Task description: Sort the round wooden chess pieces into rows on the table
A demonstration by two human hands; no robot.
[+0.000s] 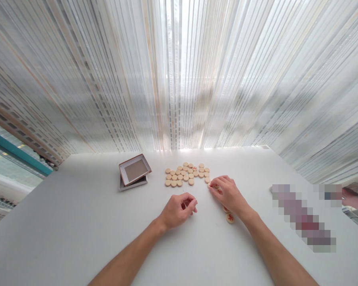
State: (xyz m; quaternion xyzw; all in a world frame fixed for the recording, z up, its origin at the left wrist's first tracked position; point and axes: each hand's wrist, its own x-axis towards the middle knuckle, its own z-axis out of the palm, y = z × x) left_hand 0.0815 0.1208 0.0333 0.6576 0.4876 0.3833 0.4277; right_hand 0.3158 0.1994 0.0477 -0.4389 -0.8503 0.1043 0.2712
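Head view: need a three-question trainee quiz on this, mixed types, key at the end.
1. Which hand partly hides some of the red-marked discs?
A) left
B) right
C) neither

2. True or false: every disc in sight shows a red mark.

3. Fill in: in the picture, the box lies to the ____ of the plain-topped discs.

Key
1. B: the right hand reaches over them.
2. False: most show a plain top.
3. left
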